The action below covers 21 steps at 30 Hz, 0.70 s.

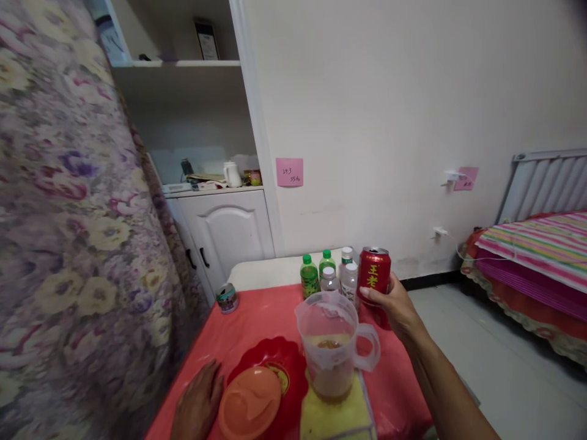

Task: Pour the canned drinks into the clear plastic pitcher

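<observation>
- Head view, hands: right hand (398, 305) is closed around the lower half of a red can (374, 270), thumb across the front. The can is upright, top opened, and held just above the far right part of the table (257, 315).
- Left hand (198, 404) lies palm down on the red tablecloth near the near left edge, fingers loosely spread and gripping nothing.
- Orange lid (250, 404) sits just beside the left hand, resting on the near rim of a red plate (279, 360).
- Clear pitcher (331, 351) stands upright right of the plate, near the near edge, with its handle to the right. Tan liquid fills its lower part, and it rests on a yellow pad (337, 420).
- Green bottles (309, 277), two of them, stand at the far edge with white-capped clear bottles (350, 278) clustered beside them. The red can is just right of this group.
- Small tin (227, 297) stands alone at the far left corner, well apart from the rest.
- Surroundings: floral curtain (68, 244) along the left side, white cabinet (224, 229) beyond the table, pink note (289, 172) on the wall, striped bed (541, 250) at the right.
</observation>
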### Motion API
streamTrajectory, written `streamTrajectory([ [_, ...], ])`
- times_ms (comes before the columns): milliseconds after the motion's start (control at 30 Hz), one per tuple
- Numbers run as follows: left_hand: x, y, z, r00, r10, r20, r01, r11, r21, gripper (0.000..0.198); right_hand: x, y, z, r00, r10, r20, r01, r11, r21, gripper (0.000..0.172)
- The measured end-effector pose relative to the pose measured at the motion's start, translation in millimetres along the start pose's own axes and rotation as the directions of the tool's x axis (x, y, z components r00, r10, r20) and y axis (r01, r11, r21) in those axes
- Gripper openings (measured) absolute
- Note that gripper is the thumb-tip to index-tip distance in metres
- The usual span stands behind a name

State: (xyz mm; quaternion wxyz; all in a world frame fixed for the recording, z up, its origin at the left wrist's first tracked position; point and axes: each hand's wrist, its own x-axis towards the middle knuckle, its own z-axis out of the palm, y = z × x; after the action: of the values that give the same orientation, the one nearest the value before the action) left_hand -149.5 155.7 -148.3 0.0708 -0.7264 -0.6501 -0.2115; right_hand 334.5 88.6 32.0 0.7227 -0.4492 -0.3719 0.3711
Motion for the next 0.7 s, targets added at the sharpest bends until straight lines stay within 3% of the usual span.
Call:
streamTrajectory([
  [433,-0.9,-1.2,0.9,1.000,-0.015,0.008,0.015,1.000,-0.001,0.059,-1.9,-0.4,2.6,0.998,0.031,0.062,-0.038,0.991,0.128,0.064],
  [700,-0.5,-0.4,0.3,1.000,-0.016,0.001,0.016,1.000,-0.004,0.059,-7.6,-10.0,2.4,0.994,-0.044,0.099,0.044,0.999,-0.001,0.064],
])
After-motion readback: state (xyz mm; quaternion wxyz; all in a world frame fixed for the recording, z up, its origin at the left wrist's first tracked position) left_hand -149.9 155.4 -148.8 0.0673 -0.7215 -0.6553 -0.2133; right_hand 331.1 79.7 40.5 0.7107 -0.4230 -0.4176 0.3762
